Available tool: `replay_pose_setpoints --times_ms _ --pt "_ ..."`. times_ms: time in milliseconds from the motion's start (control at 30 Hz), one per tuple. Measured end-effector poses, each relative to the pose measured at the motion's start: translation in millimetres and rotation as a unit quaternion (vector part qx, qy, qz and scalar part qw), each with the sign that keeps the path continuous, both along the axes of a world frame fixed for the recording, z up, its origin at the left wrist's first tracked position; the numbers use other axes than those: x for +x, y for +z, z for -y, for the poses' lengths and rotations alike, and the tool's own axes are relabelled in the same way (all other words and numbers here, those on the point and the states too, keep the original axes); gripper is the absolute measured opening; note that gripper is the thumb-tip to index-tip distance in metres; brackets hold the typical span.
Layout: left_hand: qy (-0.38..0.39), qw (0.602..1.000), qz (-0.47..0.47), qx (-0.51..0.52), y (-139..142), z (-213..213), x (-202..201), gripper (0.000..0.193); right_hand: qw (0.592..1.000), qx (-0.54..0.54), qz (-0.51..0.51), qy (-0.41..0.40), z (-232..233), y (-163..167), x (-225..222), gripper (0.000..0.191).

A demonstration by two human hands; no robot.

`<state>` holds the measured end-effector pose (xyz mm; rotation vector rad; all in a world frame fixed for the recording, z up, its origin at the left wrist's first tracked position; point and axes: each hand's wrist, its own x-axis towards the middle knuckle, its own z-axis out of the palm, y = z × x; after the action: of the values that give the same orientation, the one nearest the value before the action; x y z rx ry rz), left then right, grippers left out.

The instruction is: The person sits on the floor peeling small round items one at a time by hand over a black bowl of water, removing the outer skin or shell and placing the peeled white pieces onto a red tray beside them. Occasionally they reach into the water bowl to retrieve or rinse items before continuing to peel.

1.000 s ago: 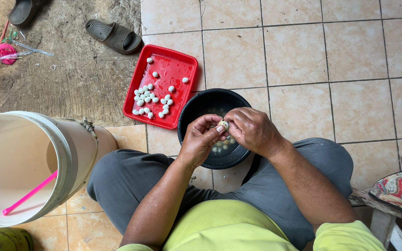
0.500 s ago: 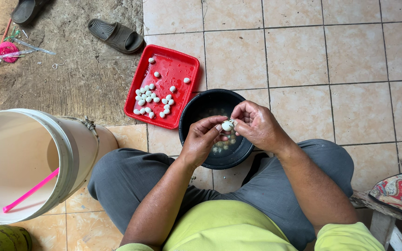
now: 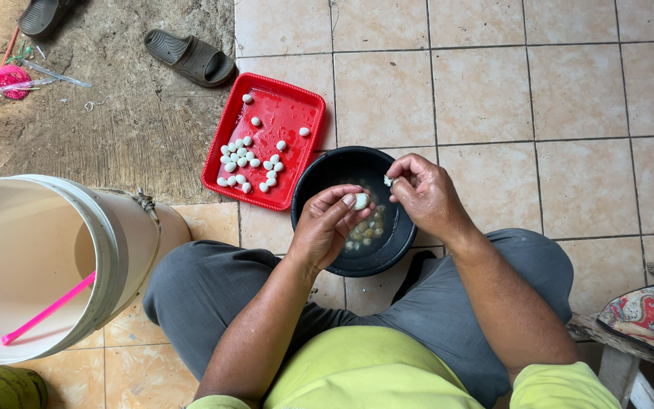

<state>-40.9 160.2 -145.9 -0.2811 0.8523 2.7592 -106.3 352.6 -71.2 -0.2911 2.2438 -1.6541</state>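
Frame centre: left hand [image 3: 329, 227] fingers clamped on small white egg [image 3: 361, 201] over black bowl [image 3: 319, 170]. Right hand [image 3: 425, 193] fingers pinched on white shell bit [image 3: 388, 181]. Red tray [image 3: 297, 102] upper left of bowl.

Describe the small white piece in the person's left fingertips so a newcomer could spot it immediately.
Start at the round black bowl on the tiled floor, beside the red rectangular plastic tray. Over the bowl's middle, the left hand pinches one small smooth white oval piece. Unlike the similar white pieces scattered on the tray, it is held in the air at the fingertips.
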Motion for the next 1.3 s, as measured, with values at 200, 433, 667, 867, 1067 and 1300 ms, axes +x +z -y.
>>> replay_pose_setpoints --times_ms 200,433,667,867,1067,1300 --pt "0.033 0.999 0.004 0.016 3 -2 -3 0.019 0.961 0.102 -0.251 0.058 7 7 4 0.012" --pt "0.066 0.996 -0.051 -0.03 -5 -8 -1 0.024 0.949 0.082 -0.294 0.083 16 14 11 0.014" --pt "0.1 0.969 -0.105 -0.202 -3 -13 3 0.029 0.908 0.144 -0.384 0.09 17 18 16 0.019" --pt "0.137 0.938 -0.173 -0.268 0 -18 8 0.022 0.872 0.182 -0.444 0.094 18 16 18 0.028" --pt "0.096 0.979 -0.092 -0.153 4 -16 5 0.026 0.957 0.103 -0.27 0.028 18 12 18 0.02" --pt "0.065 0.958 -0.1 -0.26 7 -15 7 0.035 0.954 0.097 -0.282 0.04 18 7 18 0.019"
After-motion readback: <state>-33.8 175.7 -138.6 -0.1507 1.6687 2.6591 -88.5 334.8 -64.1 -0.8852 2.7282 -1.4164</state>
